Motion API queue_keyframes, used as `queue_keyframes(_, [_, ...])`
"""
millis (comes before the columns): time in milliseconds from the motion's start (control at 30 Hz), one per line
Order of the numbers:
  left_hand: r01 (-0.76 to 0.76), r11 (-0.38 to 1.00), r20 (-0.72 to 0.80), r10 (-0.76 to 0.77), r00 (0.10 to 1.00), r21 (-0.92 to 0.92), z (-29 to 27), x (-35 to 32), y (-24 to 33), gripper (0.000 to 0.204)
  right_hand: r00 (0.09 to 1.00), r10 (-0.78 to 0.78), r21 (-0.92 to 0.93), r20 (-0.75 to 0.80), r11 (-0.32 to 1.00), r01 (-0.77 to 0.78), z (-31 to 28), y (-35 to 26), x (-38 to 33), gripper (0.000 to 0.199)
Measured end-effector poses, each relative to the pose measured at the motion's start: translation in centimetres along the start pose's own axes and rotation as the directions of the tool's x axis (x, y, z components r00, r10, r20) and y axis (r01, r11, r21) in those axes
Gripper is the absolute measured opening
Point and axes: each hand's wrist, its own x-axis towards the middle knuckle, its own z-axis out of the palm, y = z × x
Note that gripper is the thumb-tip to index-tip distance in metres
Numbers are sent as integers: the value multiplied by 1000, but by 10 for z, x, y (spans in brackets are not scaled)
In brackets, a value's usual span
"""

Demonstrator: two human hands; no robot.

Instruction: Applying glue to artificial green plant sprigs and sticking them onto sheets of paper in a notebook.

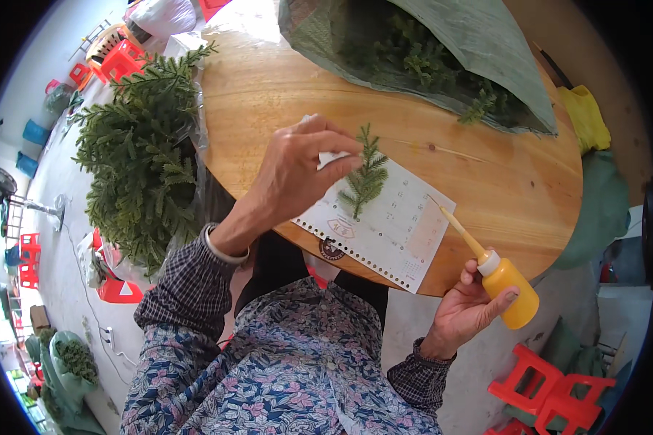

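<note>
My left hand (305, 163) is over the table, thumb and fingers pinched together right beside an artificial fir sprig (368, 177). What the pinch holds, if anything, is too small to make out. The green sprig is over a white calendar sheet (392, 250) with punched holes along its near edge. In my right hand (463, 308), at the table's near right edge, is a yellow squeeze bottle (514, 293) with a white collar. Its long thin nozzle points up and left, with the tip by the sheet's right edge.
The round wooden table (268, 87) bears a large green woven sack (479, 36) of fir sprigs at the far side. A big heap of fir branches (141, 159) stands at the left. Red stools (551, 388) are at the lower right. A fan (22, 199) stands far left.
</note>
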Motion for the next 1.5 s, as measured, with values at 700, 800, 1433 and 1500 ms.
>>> queue_keyframes(700, [-124, 928, 104, 93, 990, 352, 34, -7, -24, 59, 988, -51, -46, 148, 997, 59, 34, -1, 1, 47])
queue_keyframes(800, [-145, 921, 95, 119, 988, 361, 34, -6, -26, 63, 962, -87, -45, 258, 994, 102, 50, 4, 0, 43])
queue_keyframes(1433, [-24, 920, 38, 10, 999, 391, 45, -6, -14, 77, 930, -49, -349, 363, 919, 185, 83, 18, -6, 53])
queue_keyframes(1500, [-20, 922, 39, 6, 999, 386, 45, -6, -13, 77, 932, -45, -382, 359, 904, 190, 85, 19, -6, 54])
